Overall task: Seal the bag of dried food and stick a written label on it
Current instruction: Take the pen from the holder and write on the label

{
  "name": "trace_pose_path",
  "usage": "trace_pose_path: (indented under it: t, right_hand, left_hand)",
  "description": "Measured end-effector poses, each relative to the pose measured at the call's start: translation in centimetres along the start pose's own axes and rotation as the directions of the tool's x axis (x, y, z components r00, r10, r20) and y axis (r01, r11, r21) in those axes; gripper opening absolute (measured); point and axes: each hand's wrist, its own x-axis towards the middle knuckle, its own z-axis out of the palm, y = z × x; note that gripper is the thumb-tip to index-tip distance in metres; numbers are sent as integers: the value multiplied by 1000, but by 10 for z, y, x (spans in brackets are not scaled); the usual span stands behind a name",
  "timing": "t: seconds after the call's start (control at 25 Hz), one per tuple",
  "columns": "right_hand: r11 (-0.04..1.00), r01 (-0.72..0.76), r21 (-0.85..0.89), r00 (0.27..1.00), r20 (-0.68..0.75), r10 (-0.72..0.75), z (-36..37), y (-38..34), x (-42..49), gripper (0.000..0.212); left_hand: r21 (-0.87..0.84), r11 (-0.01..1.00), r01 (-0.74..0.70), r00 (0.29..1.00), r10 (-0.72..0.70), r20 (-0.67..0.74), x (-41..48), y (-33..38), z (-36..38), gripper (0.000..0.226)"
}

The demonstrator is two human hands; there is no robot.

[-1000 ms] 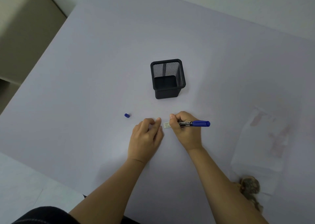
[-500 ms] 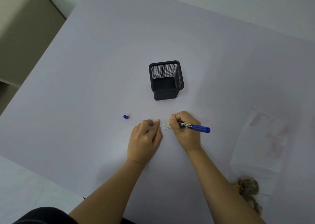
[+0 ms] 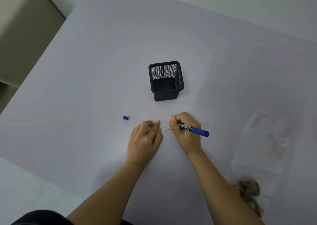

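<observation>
Small white rectangular label [image 3: 166,127] with printed lines lies flat mid-table [image 3: 103,70], between both hands. Right hand [image 3: 186,134] grips blue-ended marker [image 3: 194,130], tip hidden at the label. Left hand [image 3: 145,139] rests loosely curled, holding nothing, fingertip just beside the label's edge. Blue cap [image 3: 125,118] to the left; black mesh holder [image 3: 166,80] behind; clear crinkled bag [image 3: 262,147] far right.

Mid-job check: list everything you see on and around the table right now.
Table: one, pale lilac, fills the view.
Mesh pen holder: one, black, upright at centre.
Marker cap: one, blue, left of the hands.
Label: one, white, between the hands.
Marker: one, blue and black, uncapped, tip at the label.
Bag: one, clear, flat at the right.
Dried food: one clump, brown, at the bag's near end.
Left hand: one, rests beside the label.
Right hand: one, grips the marker.
</observation>
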Motion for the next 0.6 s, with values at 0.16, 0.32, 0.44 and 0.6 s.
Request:
trace_pose_path:
  t: [0.16,0.32,0.44,0.6]
  right_hand:
    - [1000,8,3,1000,15,-8,0,-1,-1,33]
    - [1000,14,4,1000,23,-14,-1,-2,0,33]
    - [1000,19,3,999,34,-19,-1,-2,-1,33]
    - [1000,8,-2,999,42,-8,-1,-1,-1,35]
  left_hand:
    - [2,1000,1,1000,-1,0,0,0,0,23]
    - [6,1000,-2,1000,2,5,1,1,-1,24]
    - [8,1000,-2,1000,2,3,1,1,-1,24]
    - [4,1000,-2,1000,2,5,1,0,0,23]
